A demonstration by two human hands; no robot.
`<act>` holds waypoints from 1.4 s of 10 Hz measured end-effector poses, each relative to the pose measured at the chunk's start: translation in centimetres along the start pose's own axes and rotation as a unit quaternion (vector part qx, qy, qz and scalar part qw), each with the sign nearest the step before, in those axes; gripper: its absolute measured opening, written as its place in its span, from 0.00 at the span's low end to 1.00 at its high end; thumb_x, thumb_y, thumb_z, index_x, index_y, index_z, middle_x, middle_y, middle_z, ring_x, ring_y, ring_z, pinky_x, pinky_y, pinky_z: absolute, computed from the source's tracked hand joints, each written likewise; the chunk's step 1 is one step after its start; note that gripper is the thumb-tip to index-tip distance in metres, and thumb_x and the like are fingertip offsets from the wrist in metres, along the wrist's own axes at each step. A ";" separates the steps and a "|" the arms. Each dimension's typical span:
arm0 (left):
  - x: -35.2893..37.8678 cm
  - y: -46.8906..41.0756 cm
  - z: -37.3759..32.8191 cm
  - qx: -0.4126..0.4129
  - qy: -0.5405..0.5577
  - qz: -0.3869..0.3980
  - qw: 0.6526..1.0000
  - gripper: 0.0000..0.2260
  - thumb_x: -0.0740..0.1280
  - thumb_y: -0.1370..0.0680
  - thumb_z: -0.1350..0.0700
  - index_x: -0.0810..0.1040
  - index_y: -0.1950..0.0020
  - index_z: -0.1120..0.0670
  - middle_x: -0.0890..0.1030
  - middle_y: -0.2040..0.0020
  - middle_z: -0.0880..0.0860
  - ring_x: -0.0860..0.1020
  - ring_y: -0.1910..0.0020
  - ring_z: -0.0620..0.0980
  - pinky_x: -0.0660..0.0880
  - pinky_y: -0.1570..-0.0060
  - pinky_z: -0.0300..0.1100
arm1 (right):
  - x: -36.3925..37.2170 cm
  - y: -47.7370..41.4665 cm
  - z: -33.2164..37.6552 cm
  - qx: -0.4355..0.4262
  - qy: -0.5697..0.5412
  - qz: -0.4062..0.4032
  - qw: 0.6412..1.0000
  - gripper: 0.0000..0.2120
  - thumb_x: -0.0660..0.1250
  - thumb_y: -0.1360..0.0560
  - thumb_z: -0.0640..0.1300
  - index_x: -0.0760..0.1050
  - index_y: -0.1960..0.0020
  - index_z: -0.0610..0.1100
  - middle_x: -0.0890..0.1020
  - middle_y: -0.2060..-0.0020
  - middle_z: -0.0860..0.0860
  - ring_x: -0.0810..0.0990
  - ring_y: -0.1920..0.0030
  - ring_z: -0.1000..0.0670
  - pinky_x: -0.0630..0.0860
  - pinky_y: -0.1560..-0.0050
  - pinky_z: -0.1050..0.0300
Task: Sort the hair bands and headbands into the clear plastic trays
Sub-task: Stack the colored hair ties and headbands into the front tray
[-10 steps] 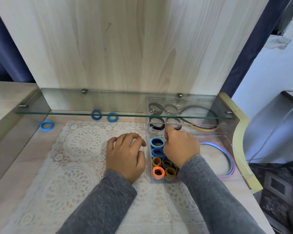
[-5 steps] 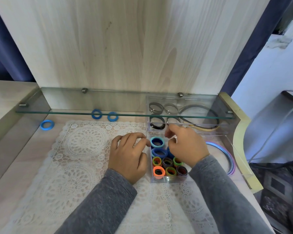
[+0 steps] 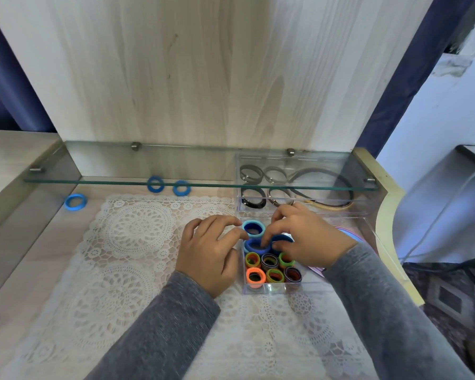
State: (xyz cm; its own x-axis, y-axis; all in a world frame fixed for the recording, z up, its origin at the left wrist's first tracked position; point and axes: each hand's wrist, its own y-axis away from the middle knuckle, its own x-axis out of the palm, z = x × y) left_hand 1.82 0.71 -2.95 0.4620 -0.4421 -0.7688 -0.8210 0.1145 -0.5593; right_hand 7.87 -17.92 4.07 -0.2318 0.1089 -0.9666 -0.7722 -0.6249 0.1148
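Surface (image 3: 30, 270) centre: right hand (image 3: 310, 237) has dropped into the tray (image 3: 266, 289), fingers (image 3: 270, 231) pinching a blue band (image 3: 285, 237) to seat it; left hand (image 3: 209, 250) lies slack, empty.

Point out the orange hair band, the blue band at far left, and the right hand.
orange hair band (image 3: 249, 278), head view, left rim.
blue band at far left (image 3: 67, 202), head view, left rim.
right hand (image 3: 310, 237), head view, back of hand.

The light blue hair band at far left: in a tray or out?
Out. The light blue hair band lies on wood left of the lace mat, away from the clear trays.
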 end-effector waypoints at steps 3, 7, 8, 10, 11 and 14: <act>0.0 -0.1 0.0 -0.008 0.003 0.008 1.000 0.15 0.58 0.32 0.58 0.81 0.52 0.49 0.79 0.48 0.44 0.77 0.46 0.47 0.64 0.45 0.47 | 0.3 0.2 0.4 -0.022 0.024 0.006 0.999 0.09 0.64 0.23 0.49 0.78 0.46 0.60 0.71 0.46 0.56 0.65 0.42 0.52 0.64 0.40 0.53; 0.0 0.0 -0.1 -0.007 0.010 -0.001 1.000 0.15 0.57 0.32 0.58 0.80 0.52 0.49 0.79 0.48 0.44 0.77 0.46 0.47 0.65 0.44 0.47 | 0.7 0.3 -0.2 -0.036 0.004 -0.042 0.998 0.07 0.65 0.24 0.47 0.79 0.49 0.57 0.71 0.51 0.56 0.67 0.45 0.52 0.66 0.44 0.53; 0.0 0.0 -0.1 -0.005 0.010 -0.002 1.000 0.15 0.57 0.32 0.58 0.80 0.52 0.49 0.79 0.48 0.44 0.77 0.46 0.47 0.64 0.44 0.47 | 0.8 0.3 -0.2 -0.039 0.004 -0.053 0.998 0.07 0.65 0.24 0.47 0.79 0.49 0.57 0.72 0.51 0.56 0.67 0.46 0.52 0.66 0.45 0.54; 0.0 0.0 -0.1 0.002 0.014 -0.015 1.000 0.15 0.57 0.32 0.59 0.81 0.53 0.49 0.80 0.49 0.44 0.77 0.47 0.47 0.66 0.45 0.48 | 1.0 0.3 -0.1 -0.040 0.017 -0.052 0.998 0.07 0.65 0.24 0.48 0.79 0.49 0.57 0.72 0.50 0.56 0.67 0.45 0.52 0.64 0.47 0.56; 0.0 0.0 0.0 0.012 0.014 -0.021 1.000 0.14 0.58 0.33 0.59 0.81 0.54 0.49 0.80 0.49 0.44 0.78 0.47 0.47 0.67 0.46 0.49 | 0.9 0.2 0.1 -0.039 0.037 -0.044 0.998 0.08 0.64 0.23 0.49 0.78 0.47 0.58 0.71 0.50 0.57 0.66 0.45 0.53 0.60 0.50 0.58; 0.0 0.0 0.0 0.028 0.022 -0.016 0.999 0.13 0.59 0.33 0.60 0.81 0.57 0.50 0.80 0.48 0.45 0.78 0.48 0.48 0.66 0.46 0.48 | 0.7 0.1 0.3 -0.041 0.061 -0.028 0.997 0.09 0.62 0.22 0.48 0.77 0.46 0.59 0.71 0.47 0.56 0.65 0.45 0.53 0.58 0.50 0.58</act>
State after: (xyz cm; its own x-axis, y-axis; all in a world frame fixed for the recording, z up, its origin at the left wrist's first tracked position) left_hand 1.84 0.73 -2.97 0.4712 -0.4851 -0.7366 -0.7856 0.1489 -0.6006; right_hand 7.47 -17.67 3.48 -0.1121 0.0538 -0.9922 -0.7303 -0.6816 0.0455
